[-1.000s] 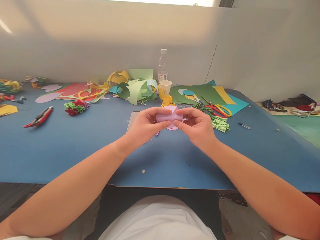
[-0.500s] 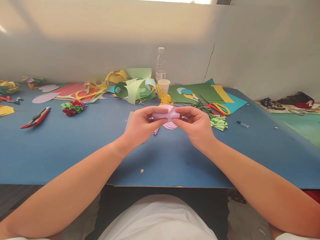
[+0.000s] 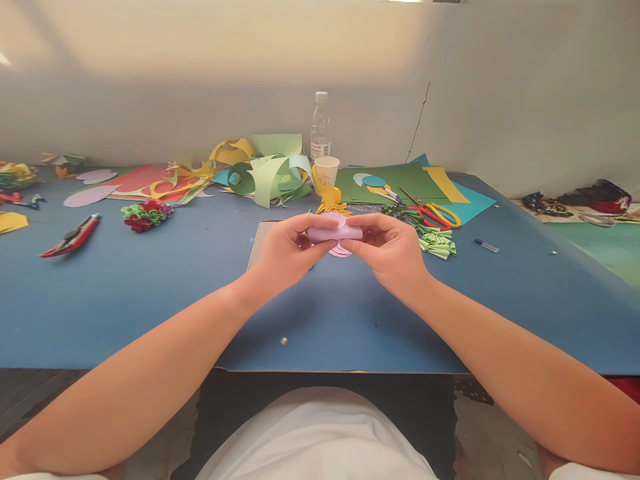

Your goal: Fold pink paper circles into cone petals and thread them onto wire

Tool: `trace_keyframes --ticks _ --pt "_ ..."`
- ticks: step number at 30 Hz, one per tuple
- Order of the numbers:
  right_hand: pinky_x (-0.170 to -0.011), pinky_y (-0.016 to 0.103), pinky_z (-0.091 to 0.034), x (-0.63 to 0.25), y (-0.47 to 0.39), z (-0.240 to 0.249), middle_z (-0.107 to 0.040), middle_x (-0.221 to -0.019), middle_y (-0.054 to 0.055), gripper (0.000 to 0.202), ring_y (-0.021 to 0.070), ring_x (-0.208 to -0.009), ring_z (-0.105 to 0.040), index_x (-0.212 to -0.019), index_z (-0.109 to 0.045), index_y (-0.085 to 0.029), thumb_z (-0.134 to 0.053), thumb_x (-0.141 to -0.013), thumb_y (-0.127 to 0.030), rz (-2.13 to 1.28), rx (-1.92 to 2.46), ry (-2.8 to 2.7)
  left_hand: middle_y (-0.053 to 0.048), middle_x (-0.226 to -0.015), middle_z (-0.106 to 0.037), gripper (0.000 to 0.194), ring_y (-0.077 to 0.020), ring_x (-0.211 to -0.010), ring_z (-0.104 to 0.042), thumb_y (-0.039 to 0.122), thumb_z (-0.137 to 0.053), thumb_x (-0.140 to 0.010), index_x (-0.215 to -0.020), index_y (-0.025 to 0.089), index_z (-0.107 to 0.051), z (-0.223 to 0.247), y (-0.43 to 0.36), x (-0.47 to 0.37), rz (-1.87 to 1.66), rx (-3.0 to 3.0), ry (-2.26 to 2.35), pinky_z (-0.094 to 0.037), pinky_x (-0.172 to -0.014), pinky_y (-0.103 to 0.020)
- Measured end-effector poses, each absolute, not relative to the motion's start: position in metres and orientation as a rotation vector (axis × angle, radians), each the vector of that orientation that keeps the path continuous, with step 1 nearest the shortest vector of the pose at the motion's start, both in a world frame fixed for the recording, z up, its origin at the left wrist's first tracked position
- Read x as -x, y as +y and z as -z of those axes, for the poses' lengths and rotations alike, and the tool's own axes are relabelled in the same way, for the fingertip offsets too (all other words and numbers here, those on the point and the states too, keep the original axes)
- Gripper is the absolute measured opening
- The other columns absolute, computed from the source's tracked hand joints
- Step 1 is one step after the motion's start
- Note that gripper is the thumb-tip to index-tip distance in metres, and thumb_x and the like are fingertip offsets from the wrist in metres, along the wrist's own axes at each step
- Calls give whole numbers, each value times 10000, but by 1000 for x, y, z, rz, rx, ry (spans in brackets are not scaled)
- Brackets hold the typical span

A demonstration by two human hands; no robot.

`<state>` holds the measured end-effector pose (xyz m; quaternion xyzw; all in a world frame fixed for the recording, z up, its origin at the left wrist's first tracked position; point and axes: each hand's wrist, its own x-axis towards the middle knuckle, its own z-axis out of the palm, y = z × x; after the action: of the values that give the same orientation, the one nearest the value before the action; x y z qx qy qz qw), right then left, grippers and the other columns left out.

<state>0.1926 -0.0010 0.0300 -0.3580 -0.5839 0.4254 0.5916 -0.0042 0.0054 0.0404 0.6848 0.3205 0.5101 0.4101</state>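
Between my two hands is a piece of purple paper [image 3: 334, 233], its near edge curled over into a roll. My left hand [image 3: 287, 247] pinches its left end, with the thumb below and the fingers above. On the right end, my right hand [image 3: 390, 247] grips in the same way. Below and behind the roll, scalloped edges of more purple paper [image 3: 341, 251] show on the blue table [image 3: 330, 327]; my fingers partly cover them. A flat, pale-edged object [image 3: 257, 245] lies partly hidden behind my left hand.
Behind my hands stand a paper cup [image 3: 327, 171] and a plastic bottle [image 3: 321, 127]. Scissors [image 3: 435, 215] and rolled green paper pieces [image 3: 438, 243] lie right of my hand. At left are red-handled pliers [image 3: 73, 237] and a paper flower cluster [image 3: 146, 215]. A small bead [image 3: 284, 341] lies near the front edge.
The purple paper has gone from a loosely bent sheet to a tighter roll along its near side. Both hands keep their pinch, nearly in the same place.
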Motion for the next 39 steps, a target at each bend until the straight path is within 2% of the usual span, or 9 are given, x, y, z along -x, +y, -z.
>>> trace_keyframes --ticks 3,6,9,13,17,23,27,35,39 --pt "-826 438 -653 -192 -1 -31 -793 -1021 49 325 252 -943 -759 -996 -777 -236 -915 -703 -220 -1020 811 -1370 -72 -1083 -800 208 -200 -879 -731 240 -812 -851 -1058 226 -796 -40 5 5 -1282 -1811 834 -551 -628 -283" --pt "-844 438 -641 -192 -1 -31 -790 -1039 53 314 249 -953 -755 -1032 -777 -239 -895 -741 -230 -1019 833 -1455 -73 -1032 -804 143 -204 -865 -729 226 -777 -873 -1015 218 -794 -40 6 6 -1261 -1903 859 -540 -633 -294" --pt "-790 407 -613 -193 -2 -31 -774 -1000 57 230 228 -898 -730 -1028 -790 -234 -850 -806 -239 -830 911 -1590 -69 -994 -802 145 -205 -853 -731 235 -763 -888 -1031 225 -788 -39 7 7 -1240 -1946 869 -530 -626 -295" --pt "-670 340 -541 -195 -2 -32 -695 -857 27 124 169 -746 -618 -981 -813 -236 -798 -861 -209 -474 936 -1749 -60 -979 -786 232 -167 -740 -697 262 -791 -867 -1097 235 -765 -36 10 6 -1244 -1894 919 -533 -609 -291" --pt "-658 327 -529 -195 -1 -33 -677 -862 31 120 161 -723 -598 -1011 -804 -219 -744 -908 -204 -369 938 -1836 -53 -918 -765 221 -134 -634 -640 302 -809 -848 -1044 219 -749 -35 13 5 -1212 -1791 918 -500 -537 -266" --pt "-680 346 -555 -194 1 -32 -776 -963 58 158 198 -773 -683 -1037 -768 -229 -723 -945 -349 -434 985 -1826 -21 -719 -701 218 -119 -522 -551 379 -833 -821 -927 217 -734 -38 14 6 -1110 -1679 1009 -405 -443 -251" --pt "-691 359 -550 -196 0 -32 -786 -927 46 186 197 -735 -680 -1025 -771 -245 -706 -957 -406 -501 1031 -1819 -24 -715 -682 236 -138 -551 -575 409 -854 -804 -858 218 -726 -40 14 6 -1126 -1683 1009 -419 -464 -269" --pt "-696 359 -539 -196 0 -35 -759 -870 36 173 209 -780 -688 -923 -755 -236 -741 -931 -408 -821 993 -1676 -24 -814 -724 215 -145 -604 -625 362 -822 -858 -1027 252 -749 -37 14 7 -1199 -1716 869 -517 -535 -291" --pt "-687 354 -530 -196 1 -34 -733 -840 32 204 199 -758 -667 -884 -746 -228 -790 -890 -428 -876 983 -1611 -23 -853 -735 167 -153 -658 -654 323 -804 -876 -1027 263 -768 -37 14 6 -1240 -1750 869 -546 -579 -293"
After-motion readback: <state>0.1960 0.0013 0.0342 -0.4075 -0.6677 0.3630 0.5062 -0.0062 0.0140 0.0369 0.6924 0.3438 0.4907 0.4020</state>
